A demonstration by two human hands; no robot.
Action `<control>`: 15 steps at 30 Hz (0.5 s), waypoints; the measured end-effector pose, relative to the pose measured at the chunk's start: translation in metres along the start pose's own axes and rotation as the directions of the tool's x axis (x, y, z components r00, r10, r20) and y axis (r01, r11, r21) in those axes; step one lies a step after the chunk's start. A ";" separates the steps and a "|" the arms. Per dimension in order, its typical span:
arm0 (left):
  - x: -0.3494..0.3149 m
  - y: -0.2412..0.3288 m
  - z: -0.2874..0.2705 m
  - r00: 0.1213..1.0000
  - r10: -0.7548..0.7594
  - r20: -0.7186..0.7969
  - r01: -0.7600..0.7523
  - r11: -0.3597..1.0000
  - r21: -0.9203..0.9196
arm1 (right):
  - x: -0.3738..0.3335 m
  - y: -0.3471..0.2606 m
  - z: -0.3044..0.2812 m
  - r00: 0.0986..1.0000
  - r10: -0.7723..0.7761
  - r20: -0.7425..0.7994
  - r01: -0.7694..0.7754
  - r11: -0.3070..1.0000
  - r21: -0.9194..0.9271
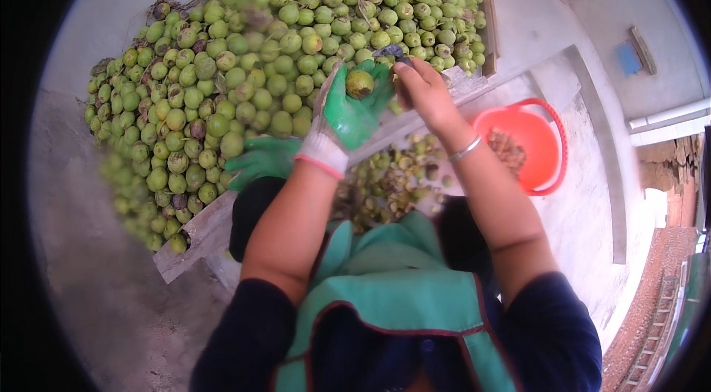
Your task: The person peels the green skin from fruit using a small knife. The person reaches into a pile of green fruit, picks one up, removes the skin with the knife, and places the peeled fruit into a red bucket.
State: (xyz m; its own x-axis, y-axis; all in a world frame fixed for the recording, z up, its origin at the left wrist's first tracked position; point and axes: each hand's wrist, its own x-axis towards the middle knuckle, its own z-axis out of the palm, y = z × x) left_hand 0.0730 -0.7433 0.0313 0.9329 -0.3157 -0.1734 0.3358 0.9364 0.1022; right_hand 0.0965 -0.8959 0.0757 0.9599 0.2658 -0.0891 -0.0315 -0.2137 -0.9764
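Note:
My left hand (pixel 355 107), in a green-coated glove with a white cuff, cradles a green-husked walnut (pixel 360 84) with brown patches. Close by on its right is my bare right hand (pixel 424 92), a silver bangle at the wrist. Its fingers are closed around a small dark object (pixel 404 63), mostly hidden, whose kind I cannot make out. Beyond both hands spreads a big heap of green-husked walnuts (pixel 296 36). Below them, cut husk pieces (pixel 396 181) lie scattered between my knees.
A wooden board (pixel 194 240) edges the heap on its near side. Another green glove (pixel 263 158) rests by my left knee. To the right stands a red bucket (pixel 544 147) with brown nuts (pixel 506 151) inside. A green apron (pixel 400 299) covers my lap.

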 end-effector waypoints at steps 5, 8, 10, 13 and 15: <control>-0.027 -0.026 0.005 0.985 -0.077 0.152 0.034 0.964 0.263 | -0.048 0.012 -0.016 0.978 -0.180 -0.101 0.145 0.947 -0.286; -0.035 -0.041 0.009 0.859 0.001 0.511 -0.497 -0.232 0.836 | -0.063 0.029 -0.024 0.946 -0.306 -0.107 0.206 0.822 -0.530; -0.017 -0.043 -0.030 0.967 0.041 0.252 -0.248 0.387 0.888 | -0.070 0.026 -0.017 0.959 -0.272 -0.085 0.203 0.862 -0.464; -0.024 -0.058 -0.010 0.978 -0.111 0.178 -0.026 0.781 0.624 | -0.067 0.042 -0.030 0.973 -0.214 -0.087 0.173 0.923 -0.344; -0.026 -0.059 0.005 0.979 -0.202 0.040 0.147 0.825 0.546 | -0.069 0.051 -0.040 0.978 -0.181 -0.102 0.161 0.972 -0.172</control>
State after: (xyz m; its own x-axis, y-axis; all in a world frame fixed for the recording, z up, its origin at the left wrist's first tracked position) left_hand 0.0299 -0.7907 0.0345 0.8504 -0.5040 -0.1507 0.4856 0.6419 0.5935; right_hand 0.0394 -0.9626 0.0395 0.9732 0.2023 0.1093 0.1722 -0.3262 -0.9295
